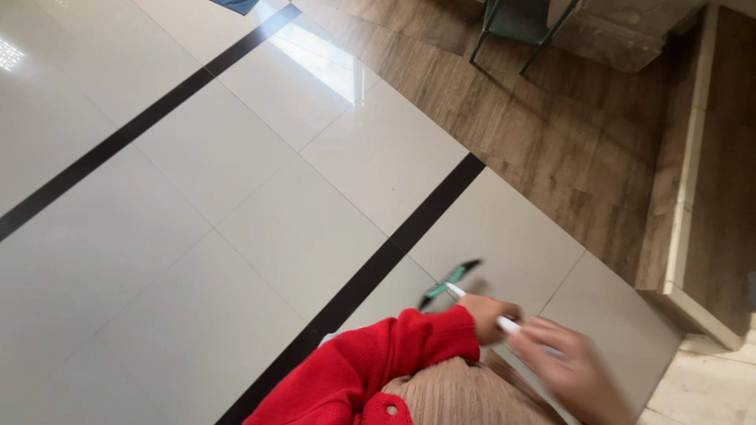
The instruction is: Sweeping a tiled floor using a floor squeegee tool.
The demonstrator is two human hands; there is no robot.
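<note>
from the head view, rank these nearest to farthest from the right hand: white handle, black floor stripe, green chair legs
From the right hand:
1. white handle, in its grip, left hand on it too
2. black floor stripe, to the left
3. green chair legs, far at top

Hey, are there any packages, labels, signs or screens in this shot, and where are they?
None in view: no package, label, sign or screen.
Only a glossy pale tiled floor with dark strips, a wood-look floor section, and dark green chair legs at the top.
Both hands, left hand and right hand, hold a white handle with a green and black end; it is blurred.
</note>
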